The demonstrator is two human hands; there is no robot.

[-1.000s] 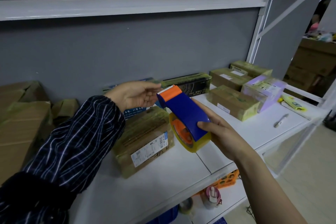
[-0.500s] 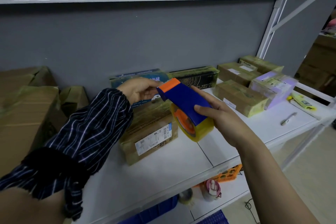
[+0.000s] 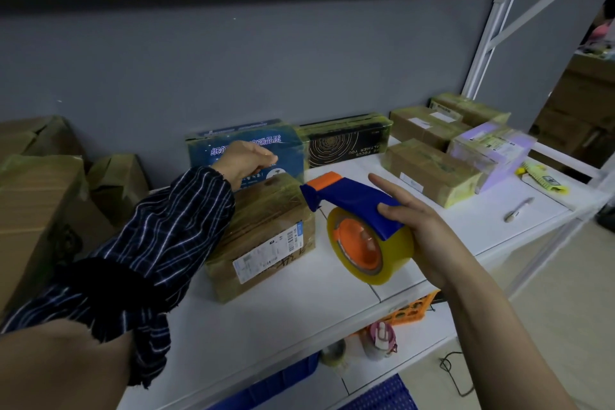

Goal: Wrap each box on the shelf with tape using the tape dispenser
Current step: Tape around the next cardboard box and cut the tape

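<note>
Head view: at centre right of the frame the right-hand grip is wrapped round the tape dispenser, thumb on its blue cover and forefinger straight. The dispenser's long axis runs from lower right to upper left. Its orange cutter end leads and hangs just beside the right edge of the brown box on the white shelf. The left-hand grip is nearer the box, over its far end, with fingers curled. Whether it pinches a tape end I cannot tell. The next pull probably goes leftward across the box top.
</note>
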